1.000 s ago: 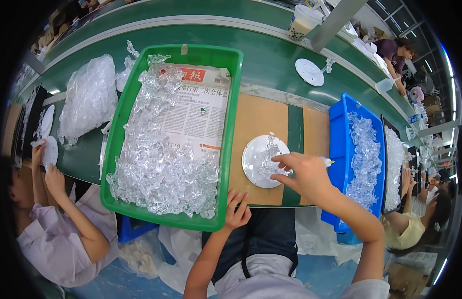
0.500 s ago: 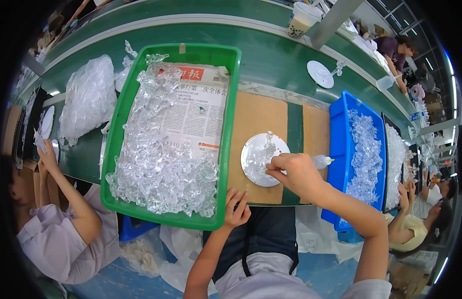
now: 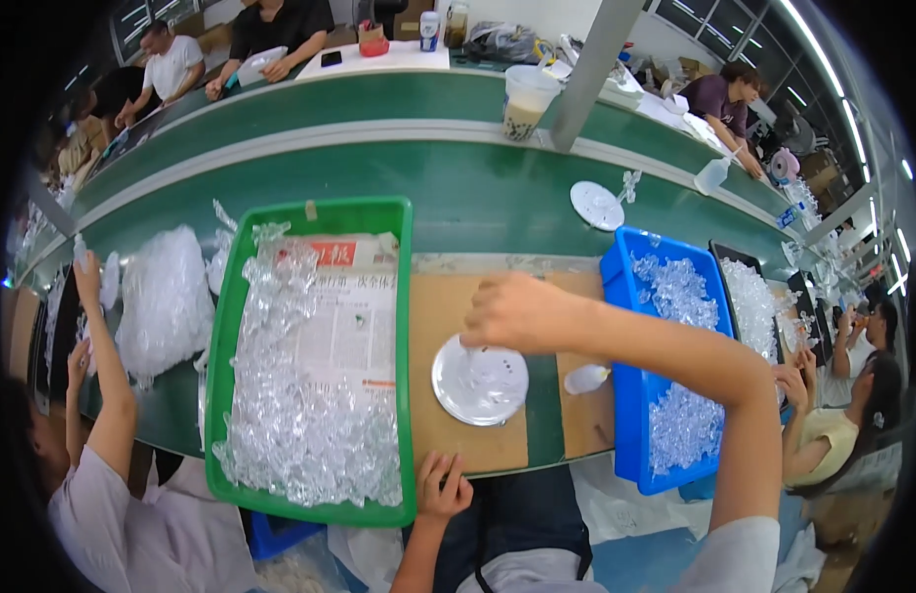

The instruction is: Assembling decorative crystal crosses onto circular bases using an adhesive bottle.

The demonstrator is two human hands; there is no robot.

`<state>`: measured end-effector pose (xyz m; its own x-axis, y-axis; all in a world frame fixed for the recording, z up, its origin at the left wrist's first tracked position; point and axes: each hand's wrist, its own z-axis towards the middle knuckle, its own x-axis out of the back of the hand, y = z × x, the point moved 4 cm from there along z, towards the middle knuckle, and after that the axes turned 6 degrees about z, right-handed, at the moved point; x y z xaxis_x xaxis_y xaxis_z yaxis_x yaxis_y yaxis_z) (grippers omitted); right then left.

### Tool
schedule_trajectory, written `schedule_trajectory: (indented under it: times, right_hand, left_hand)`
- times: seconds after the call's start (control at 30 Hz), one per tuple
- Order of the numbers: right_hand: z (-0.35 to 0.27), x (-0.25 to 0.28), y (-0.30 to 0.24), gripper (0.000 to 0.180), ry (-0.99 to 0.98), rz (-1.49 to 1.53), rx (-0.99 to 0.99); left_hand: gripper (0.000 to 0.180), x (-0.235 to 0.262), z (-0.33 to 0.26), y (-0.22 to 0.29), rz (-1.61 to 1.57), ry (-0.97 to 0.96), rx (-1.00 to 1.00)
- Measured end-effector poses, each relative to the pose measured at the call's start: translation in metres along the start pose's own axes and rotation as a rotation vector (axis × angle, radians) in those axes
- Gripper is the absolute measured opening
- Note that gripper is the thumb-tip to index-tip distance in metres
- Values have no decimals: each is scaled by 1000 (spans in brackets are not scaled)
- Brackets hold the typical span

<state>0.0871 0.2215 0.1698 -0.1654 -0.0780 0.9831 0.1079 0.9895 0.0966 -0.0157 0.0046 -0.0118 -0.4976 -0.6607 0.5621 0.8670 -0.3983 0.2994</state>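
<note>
A round white plate (image 3: pixel 458 403) lies on brown cardboard in front of me, with a clear plastic piece (image 3: pixel 483 374) on it. My right hand (image 3: pixel 522 311) is raised over the plate's far edge, fingers bent down and closed together. Whatever they pinch is hidden behind the hand. At the table's near edge, beside the green tray (image 3: pixel 407 326), rests my left hand (image 3: pixel 443 486). Its fingers are loosely bent and slightly apart, with nothing seen in them. Many clear plastic pieces (image 3: pixel 310 445) fill the tray's near and left parts over newspaper.
Right of the plate, a small squeeze bottle (image 3: pixel 586 379) lies by a blue bin (image 3: pixel 631 415) of clear pieces. Beyond stand another white plate (image 3: pixel 596 206) and a drink cup (image 3: pixel 527 102) near a post (image 3: pixel 596 74). A bulging plastic bag (image 3: pixel 164 296) sits left. Co-workers sit either side.
My right hand has moved away from me, from the plate's near right side to above its far edge. My left hand stays by the tray. The view has tilted up, showing more far tables.
</note>
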Motion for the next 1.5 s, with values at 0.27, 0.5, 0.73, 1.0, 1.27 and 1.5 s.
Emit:
schedule_trajectory:
  times: [0.27,0.5,0.73,1.0,1.27,1.5]
  right_hand:
    - [-34,-19,229,35,58,101,-759]
    - [-200,-27,296,37,245,-154,-1677]
    - [-327,-99,268,18,467,6,-1866]
    - [-272,37,203,16,835,-139,-1315]
    - [-87,41,33,22,632,343,-343]
    - [17,45,12,18,472,705,-170]
  left_hand:
    - [26,1,1,7,82,-40,5]
    - [27,7,-1,5,149,-8,32]
    - [24,-2,0,4,108,14,14]
    - [24,4,13,10,-33,-45,110]
    - [52,22,59,24,-249,-101,367]
    - [42,-7,60,4,-129,-423,184]
